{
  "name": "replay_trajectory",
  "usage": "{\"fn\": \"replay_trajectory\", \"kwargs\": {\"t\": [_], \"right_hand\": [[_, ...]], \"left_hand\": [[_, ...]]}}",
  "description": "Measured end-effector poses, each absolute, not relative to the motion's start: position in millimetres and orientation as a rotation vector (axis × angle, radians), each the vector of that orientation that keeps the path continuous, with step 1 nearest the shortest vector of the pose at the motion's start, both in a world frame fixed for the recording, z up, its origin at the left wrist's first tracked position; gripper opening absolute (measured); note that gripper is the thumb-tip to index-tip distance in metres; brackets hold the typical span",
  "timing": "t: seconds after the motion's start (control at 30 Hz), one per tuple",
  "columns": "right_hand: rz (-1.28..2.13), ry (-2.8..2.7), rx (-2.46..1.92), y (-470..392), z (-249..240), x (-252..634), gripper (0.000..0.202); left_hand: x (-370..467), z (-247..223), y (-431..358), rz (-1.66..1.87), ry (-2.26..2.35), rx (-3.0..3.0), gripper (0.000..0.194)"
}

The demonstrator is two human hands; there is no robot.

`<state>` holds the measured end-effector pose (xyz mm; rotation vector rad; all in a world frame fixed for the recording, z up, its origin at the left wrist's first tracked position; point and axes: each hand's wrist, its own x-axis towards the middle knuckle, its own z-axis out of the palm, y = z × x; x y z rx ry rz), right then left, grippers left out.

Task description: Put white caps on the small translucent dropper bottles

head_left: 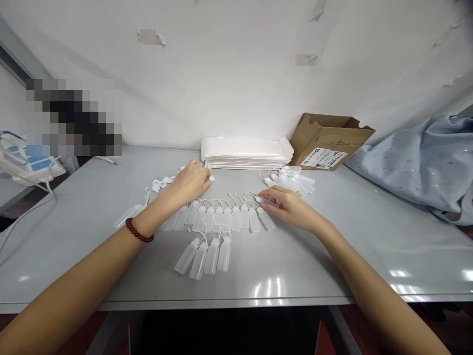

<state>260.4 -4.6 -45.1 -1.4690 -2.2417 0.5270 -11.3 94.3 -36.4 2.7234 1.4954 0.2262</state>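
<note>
My right hand (286,204) is closed on a small translucent plastic squeeze bottle (269,202), held just above the right end of a row of similar bottles (235,217). These lie side by side, with thin white cap straps pointing away from me. My left hand (190,182) is beyond the row, its fingers pinched on a small white cap (212,178), only partly visible. Round white caps (158,185) lie to the left of that hand. Closer to me is a group of several bottles (212,256). Another pile of bottles (295,182) lies behind my right hand.
A stack of white padded envelopes (247,153) stands against the wall. Beside it an open cardboard box (328,143) leans at an angle. Light blue cloth (417,167) covers the table's right side. A cable (50,190) hangs at the left edge, near a blurred person.
</note>
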Motion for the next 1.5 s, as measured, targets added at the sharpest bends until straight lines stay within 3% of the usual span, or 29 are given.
{"fn": "replay_trajectory", "kwargs": {"t": [0.27, 0.47, 0.87, 0.97, 1.2, 1.33, 1.5], "right_hand": [[0.538, -2.093, -1.458, -7.8, -40.6, 255.5, 0.027], [0.556, -1.995, -1.241, -24.8, -25.1, 235.2, 0.021], [0.556, -1.994, -1.180, -36.3, -22.3, 223.9, 0.019], [0.418, -1.963, -1.262, -30.8, -27.3, 228.6, 0.018], [-0.286, -1.866, -1.591, 5.4, -55.1, 270.6, 0.024], [-0.347, -1.776, -1.731, 21.5, -62.2, 294.9, 0.025], [-0.317, -1.757, -1.469, 5.7, -45.6, 279.9, 0.015]], "left_hand": [[-8.7, -14.8, 72.7, 0.535, 1.315, 2.355, 0.016], [3.4, 3.8, 36.4, 0.474, 0.911, 2.062, 0.015], [0.8, 2.8, 29.4, 0.423, 0.920, 1.910, 0.010], [-3.0, 3.4, 31.1, 0.426, 0.939, 1.921, 0.011], [-8.2, 2.3, 34.6, 0.439, 0.975, 1.945, 0.013], [-7.7, 4.4, 33.6, 0.433, 0.996, 1.939, 0.010], [-10.2, 8.1, 34.0, 0.429, 0.992, 1.889, 0.012]]}}
